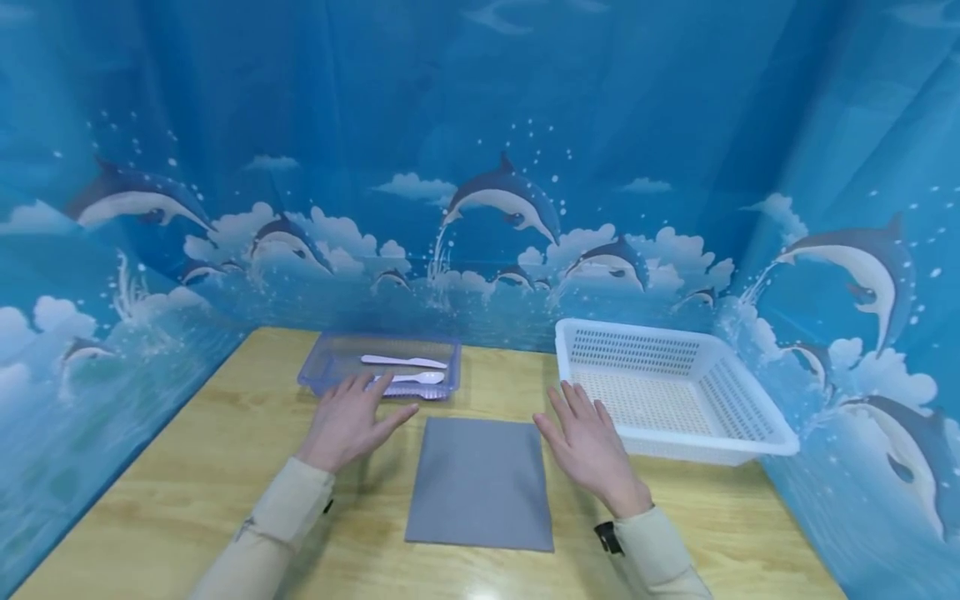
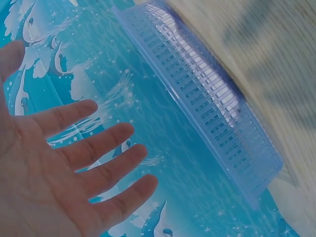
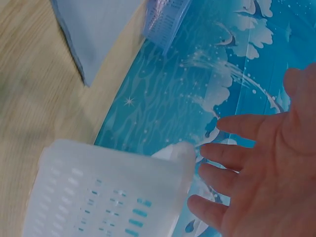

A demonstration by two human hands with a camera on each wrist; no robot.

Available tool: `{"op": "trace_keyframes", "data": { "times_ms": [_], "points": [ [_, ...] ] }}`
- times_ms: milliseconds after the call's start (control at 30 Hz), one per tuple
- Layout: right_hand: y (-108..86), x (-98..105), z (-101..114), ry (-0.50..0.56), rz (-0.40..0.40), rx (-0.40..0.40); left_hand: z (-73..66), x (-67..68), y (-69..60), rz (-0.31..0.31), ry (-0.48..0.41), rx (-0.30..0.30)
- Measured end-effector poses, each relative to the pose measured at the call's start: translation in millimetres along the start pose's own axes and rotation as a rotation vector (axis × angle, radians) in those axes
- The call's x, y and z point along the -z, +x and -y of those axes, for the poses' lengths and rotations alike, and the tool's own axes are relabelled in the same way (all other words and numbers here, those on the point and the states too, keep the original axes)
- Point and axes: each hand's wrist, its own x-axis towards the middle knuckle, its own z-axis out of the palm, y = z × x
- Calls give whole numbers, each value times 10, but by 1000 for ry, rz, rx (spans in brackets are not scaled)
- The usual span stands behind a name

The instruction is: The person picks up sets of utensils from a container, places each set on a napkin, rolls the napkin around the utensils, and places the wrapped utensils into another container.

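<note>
My left hand [image 1: 351, 425] is held above the table with its fingers spread, just in front of a small purple-blue plastic basket [image 1: 306, 375]. Inside that basket lie a white plastic knife [image 1: 402, 361], a spoon [image 1: 429, 377] and, partly hidden, what looks like a fork [image 1: 431, 393]. On the other side my right hand [image 1: 592, 450] hovers, fingers extended, close to the near left corner of a white slatted basket [image 1: 720, 450]. Between the hands a grey square cloth [image 1: 480, 483] lies flat. Both palms show bare in the wrist views.
Underneath everything is a light wood-grain table [image 1: 180, 475]. A blue curtain [image 1: 360, 125] printed with dolphins and clouds stands behind the table and along both sides. The white basket sits at the back right, the purple-blue one at the back left.
</note>
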Motion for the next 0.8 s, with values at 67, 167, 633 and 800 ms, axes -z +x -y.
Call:
{"op": "trace_keyframes", "data": {
  "times_ms": [67,167,633,800],
  "points": [
    [16,-7,32,3,-2,13,-3,2,20,-8,1,-8],
    [34,-32,85,7,3,34,3,-4,27,-19,7,-14],
    [71,-296,303,-1,77,170,-59,-181,61,46,-34,-77],
    [100,-433,286,-14,124,174,-147,-251,76,73,-54,-97]
  ]
}}
